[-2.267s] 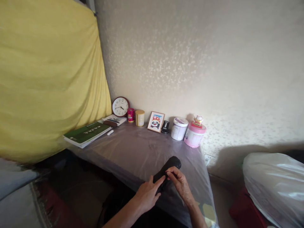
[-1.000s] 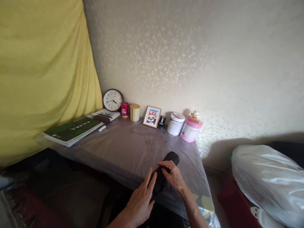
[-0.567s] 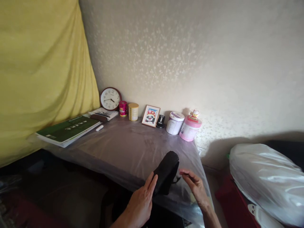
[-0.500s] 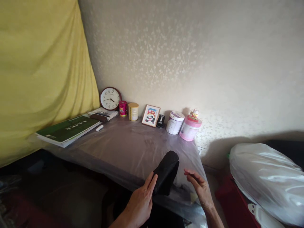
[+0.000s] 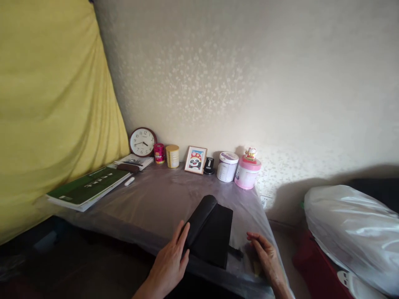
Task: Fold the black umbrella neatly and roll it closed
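Note:
A black roll-up case (image 5: 215,232) lies partly unrolled on the near right part of the table. Its left side is still a thick roll, and a flat panel spreads to the right. My left hand (image 5: 170,253) grips the near end of the roll, fingers along its left side and thumb by the panel. A dark strap (image 5: 236,252) sticks out from the panel's right edge. My right hand (image 5: 264,253) hovers beyond the strap, apart from the case. Its fingers are loosely bent, and I see nothing between them.
The table (image 5: 149,207) has a clear plastic cover. Along the wall stand a clock (image 5: 143,142), tins, a picture frame (image 5: 195,159), a white tub (image 5: 227,167) and a pink tub (image 5: 247,174) with a figurine. A green book (image 5: 90,185) lies left. Right is a plastic-wrapped bundle (image 5: 352,232).
The case has come down and unrolled, with its flat panel and strap now showing on the right. My left hand has shifted left with the roll. My right hand has moved slightly right and down.

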A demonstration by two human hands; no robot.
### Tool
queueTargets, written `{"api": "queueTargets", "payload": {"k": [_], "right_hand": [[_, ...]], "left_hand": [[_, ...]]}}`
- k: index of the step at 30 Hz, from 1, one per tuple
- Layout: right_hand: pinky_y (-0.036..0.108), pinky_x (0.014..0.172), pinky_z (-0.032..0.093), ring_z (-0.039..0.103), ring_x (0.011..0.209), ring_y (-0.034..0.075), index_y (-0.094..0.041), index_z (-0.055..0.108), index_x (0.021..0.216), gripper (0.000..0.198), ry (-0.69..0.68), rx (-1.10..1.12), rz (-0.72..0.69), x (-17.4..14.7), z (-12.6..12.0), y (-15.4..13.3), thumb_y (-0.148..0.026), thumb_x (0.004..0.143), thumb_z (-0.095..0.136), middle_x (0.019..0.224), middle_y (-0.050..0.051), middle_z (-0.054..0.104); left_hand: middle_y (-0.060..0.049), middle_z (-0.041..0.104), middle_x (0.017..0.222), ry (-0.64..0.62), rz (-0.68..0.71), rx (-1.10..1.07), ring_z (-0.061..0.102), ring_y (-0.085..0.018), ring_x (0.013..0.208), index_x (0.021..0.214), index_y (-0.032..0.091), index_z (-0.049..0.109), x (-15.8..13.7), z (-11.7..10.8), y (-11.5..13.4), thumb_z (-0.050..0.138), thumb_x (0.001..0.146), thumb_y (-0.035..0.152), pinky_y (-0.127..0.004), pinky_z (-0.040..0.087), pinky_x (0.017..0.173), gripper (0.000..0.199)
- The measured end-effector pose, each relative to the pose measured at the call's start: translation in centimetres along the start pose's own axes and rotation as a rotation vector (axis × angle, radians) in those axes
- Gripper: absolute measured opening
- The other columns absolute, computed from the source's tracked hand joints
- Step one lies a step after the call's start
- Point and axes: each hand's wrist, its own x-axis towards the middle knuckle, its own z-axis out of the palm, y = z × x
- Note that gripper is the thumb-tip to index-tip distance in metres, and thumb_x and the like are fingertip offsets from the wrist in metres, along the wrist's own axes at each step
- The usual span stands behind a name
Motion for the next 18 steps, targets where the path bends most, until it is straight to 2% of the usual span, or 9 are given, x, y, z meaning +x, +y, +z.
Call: {"api": "queueTargets", "payload": {"k": [3, 6, 9, 11, 12, 14, 16, 18], "right_hand": [[0.027, 0.066, 0.051, 0.064, 0.077, 0.022, -0.02, 0.071, 0.084, 0.042, -0.008, -0.035, -0.037, 0.0, 0.0, 0.2, -0.055, 0.063, 0.063, 0.082, 0.006, 0.07], [0.028, 0.071, 0.05, 0.064, 0.081, 0.023, -0.02, 0.071, 0.084, 0.042, -0.013, -0.036, -0.072, -0.1, 0.0, 0.4, -0.056, 0.064, 0.062, 0.082, 0.006, 0.071], [0.028, 0.072, 0.05, 0.064, 0.081, 0.023, -0.019, 0.071, 0.084, 0.043, -0.017, -0.031, -0.088, -0.2, 0.1, 0.3, -0.057, 0.066, 0.06, 0.083, 0.007, 0.07], [0.028, 0.07, 0.05, 0.064, 0.08, 0.023, -0.019, 0.071, 0.083, 0.044, -0.013, -0.023, -0.094, -0.3, 0.1, 0.1, -0.058, 0.065, 0.06, 0.082, 0.007, 0.07], [0.028, 0.069, 0.051, 0.064, 0.08, 0.024, -0.019, 0.071, 0.083, 0.045, -0.005, -0.018, -0.099, -0.4, 0.2, 0.1, -0.058, 0.064, 0.06, 0.081, 0.007, 0.07], [0.028, 0.066, 0.051, 0.064, 0.078, 0.024, -0.019, 0.071, 0.082, 0.046, 0.011, -0.012, -0.104, -0.5, 0.2, 0.0, -0.06, 0.063, 0.06, 0.08, 0.007, 0.07], [0.028, 0.062, 0.052, 0.064, 0.074, 0.023, -0.019, 0.071, 0.082, 0.047, 0.013, -0.01, -0.103, -0.6, 0.2, -0.1, -0.061, 0.063, 0.059, 0.079, 0.007, 0.07], [0.028, 0.057, 0.051, 0.064, 0.069, 0.022, -0.019, 0.071, 0.08, 0.047, 0.006, -0.009, -0.099, -0.6, 0.2, -0.2, -0.062, 0.064, 0.058, 0.079, 0.007, 0.07]], "left_hand": [[-0.01, 0.002, 0.152, -0.138, -0.03, 0.105, 0.054, -0.021, 0.112, 0.141, 0.031, -0.001, 0.7, 0.2, 0.1, 0.035, 0.078, 0.005, -0.028, 0.046, 0.084, 0.077], [-0.013, 0.013, 0.15, -0.174, -0.092, 0.091, 0.057, -0.02, 0.105, 0.142, 0.028, 0.002, 1.9, -0.4, 0.3, 0.038, 0.071, 0.001, -0.026, 0.046, 0.079, 0.084], [-0.013, 0.041, 0.135, -0.211, -0.123, -0.174, 0.062, -0.015, 0.085, 0.142, 0.026, 0.007, 2.7, -1.8, 0.6, 0.043, 0.069, 0.007, -0.023, 0.046, 0.066, 0.083], [-0.007, 0.062, 0.103, -0.274, -0.203, -0.471, 0.059, -0.012, 0.061, 0.141, 0.024, 0.01, 2.9, -3.0, 0.8, 0.046, 0.07, 0.016, -0.021, 0.043, 0.051, 0.08], [-0.002, 0.064, 0.082, -0.298, -0.252, -0.607, 0.055, -0.011, 0.052, 0.139, 0.021, 0.015, 2.9, -3.5, 1.0, 0.049, 0.07, 0.022, -0.021, 0.041, 0.046, 0.077], [0.007, 0.054, 0.057, -0.332, -0.321, -0.82, 0.047, -0.01, 0.042, 0.131, 0.016, 0.031, 2.8, -4.0, 1.4, 0.052, 0.07, 0.033, -0.02, 0.037, 0.042, 0.067], [0.008, 0.05, 0.051, -0.358, -0.333, -0.861, 0.045, -0.009, 0.04, 0.117, 0.013, 0.044, 2.6, -4.1, 2.0, 0.052, 0.07, 0.038, -0.021, 0.037, 0.042, 0.053], [0.002, 0.059, 0.063, -0.32, -0.226, -0.71, 0.054, -0.013, 0.05, 0.112, 0.014, 0.047, 2.5, -3.8, 2.7, 0.051, 0.072, 0.034, -0.023, 0.042, 0.047, 0.045]]}}
